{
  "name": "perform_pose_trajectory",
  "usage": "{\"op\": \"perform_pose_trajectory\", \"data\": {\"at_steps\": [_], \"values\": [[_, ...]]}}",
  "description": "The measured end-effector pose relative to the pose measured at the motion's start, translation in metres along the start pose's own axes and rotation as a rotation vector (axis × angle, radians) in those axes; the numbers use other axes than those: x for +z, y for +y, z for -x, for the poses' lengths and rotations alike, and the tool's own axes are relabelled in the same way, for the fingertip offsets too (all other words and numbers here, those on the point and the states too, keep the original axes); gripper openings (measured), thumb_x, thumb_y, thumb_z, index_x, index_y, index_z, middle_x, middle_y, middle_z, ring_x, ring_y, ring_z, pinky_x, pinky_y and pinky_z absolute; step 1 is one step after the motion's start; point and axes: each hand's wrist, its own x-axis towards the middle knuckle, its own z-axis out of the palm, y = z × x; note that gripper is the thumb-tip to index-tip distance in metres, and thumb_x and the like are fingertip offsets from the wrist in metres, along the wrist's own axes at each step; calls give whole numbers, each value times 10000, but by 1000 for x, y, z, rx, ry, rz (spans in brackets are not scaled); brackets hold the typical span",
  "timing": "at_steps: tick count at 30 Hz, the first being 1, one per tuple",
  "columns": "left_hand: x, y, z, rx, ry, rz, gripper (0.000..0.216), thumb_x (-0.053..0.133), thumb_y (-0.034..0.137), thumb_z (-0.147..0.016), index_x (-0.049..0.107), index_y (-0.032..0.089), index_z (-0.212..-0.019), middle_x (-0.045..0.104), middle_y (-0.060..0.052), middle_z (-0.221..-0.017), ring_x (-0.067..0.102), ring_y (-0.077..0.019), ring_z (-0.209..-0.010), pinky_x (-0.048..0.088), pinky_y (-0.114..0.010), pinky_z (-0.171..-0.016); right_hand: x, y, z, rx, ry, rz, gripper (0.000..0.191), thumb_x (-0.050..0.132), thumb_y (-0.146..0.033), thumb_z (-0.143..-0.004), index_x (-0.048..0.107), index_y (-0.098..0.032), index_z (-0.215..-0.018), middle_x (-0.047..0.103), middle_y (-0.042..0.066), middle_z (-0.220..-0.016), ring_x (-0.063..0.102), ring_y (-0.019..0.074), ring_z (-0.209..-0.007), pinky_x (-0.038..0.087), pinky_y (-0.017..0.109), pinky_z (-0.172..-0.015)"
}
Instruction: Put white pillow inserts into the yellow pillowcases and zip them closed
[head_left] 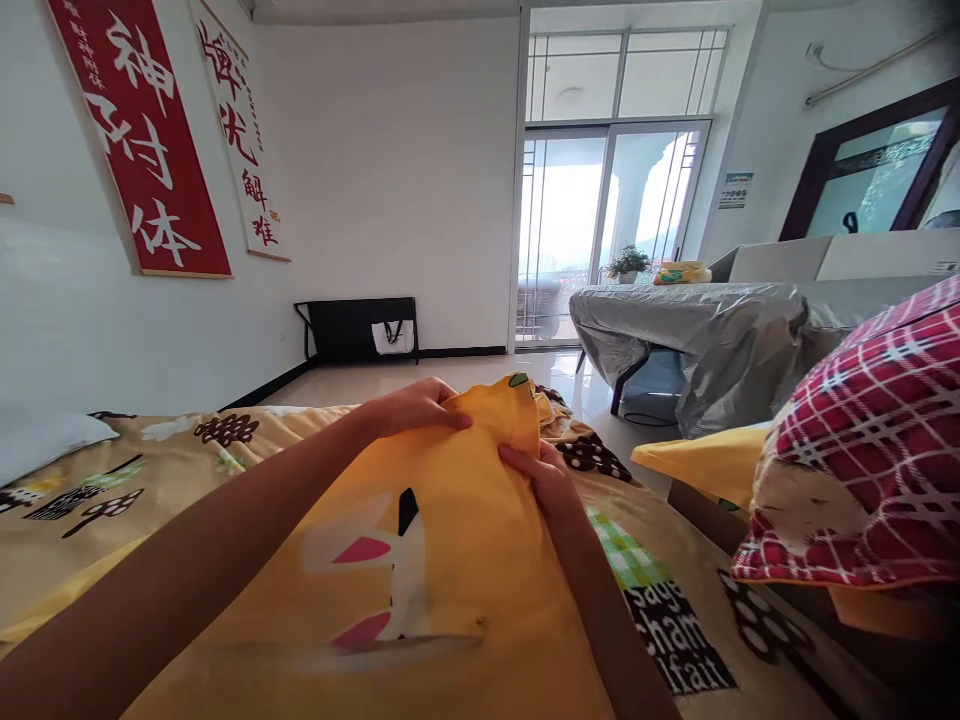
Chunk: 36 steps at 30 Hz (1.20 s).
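Note:
A yellow pillowcase (pixel 465 530) with a white and pink cartoon print lies spread in front of me on the bed. My left hand (pixel 420 406) pinches its far edge, thumb on top and fingers mostly hidden behind the cloth. Just to the right, my right hand (pixel 544 468) grips the side of the same edge, its thumb lying over the fabric. Between both hands the cloth bunches and rises into a raised corner with a small green patch of print. Whether anything is inside the pillowcase I cannot tell.
Beneath lies a beige patterned bedspread (pixel 675 560). At right are a red plaid cushion (pixel 877 440) and another yellow cloth piece (pixel 705 462). A white pillow (pixel 52 445) lies at far left. Beyond the bed stand a plastic-covered table (pixel 675 310) and a black folded frame (pixel 345 330).

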Motion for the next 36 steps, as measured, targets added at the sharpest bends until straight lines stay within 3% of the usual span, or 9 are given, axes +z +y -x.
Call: {"op": "perform_pose_trajectory", "data": {"at_steps": [4,8,12,17,22,26,32,36], "values": [[18,-10,-11,46,-19,35,334,708,462,-676,659,154,-797,685,-31,-782,616,-152,-599,466,-227,-517,-1,-1,1,-74,49,43,406,830,-424,-531,685,-140,-782,714,70,-752,652,228,-650,527,332,-595],[21,-21,-18,62,-16,44,365,690,475,-685,656,157,-861,685,-34,-818,620,-157,-619,468,-232,-538,-2,2,-1,-160,126,211,412,812,-472,-557,671,-127,-734,680,52,-672,612,197,-596,484,296,-539],[21,-24,-21,55,-28,78,421,716,476,-660,637,162,-929,675,-40,-859,621,-161,-655,461,-231,-553,1,6,-5,-220,139,121,385,799,-467,-561,646,-157,-731,673,31,-687,612,194,-623,486,293,-557],[27,-21,-24,89,-67,73,379,721,487,-662,588,172,-827,609,8,-742,556,-119,-598,431,-208,-541,2,3,-6,-144,131,32,456,823,-446,-498,649,-175,-822,686,28,-729,625,209,-646,507,308,-577],[39,-19,-24,153,-31,-62,356,687,506,-691,605,178,-801,596,18,-717,536,-125,-638,424,-204,-566,-5,0,-5,-181,123,189,448,810,-471,-546,657,-140,-807,668,34,-712,577,167,-607,465,270,-550],[47,-20,-21,156,-38,-154,338,714,493,-667,613,175,-719,590,25,-672,522,-126,-627,409,-197,-542,-9,3,-7,-258,197,295,420,782,-506,-582,643,-139,-731,632,18,-646,523,140,-558,415,250,-498],[36,-28,-14,-6,-70,112,383,769,503,-617,664,191,-815,667,5,-748,565,-122,-569,434,-205,-500,-8,8,-8,-293,173,227,413,722,-557,-647,608,-168,-728,610,19,-630,517,146,-546,399,256,-475],[23,-34,-16,-3,-85,198,443,775,511,-615,675,166,-875,690,-32,-812,609,-136,-615,438,-202,-504,-5,6,-8,-280,161,231,423,726,-567,-630,605,-175,-733,608,14,-633,528,153,-566,422,262,-498]]}}
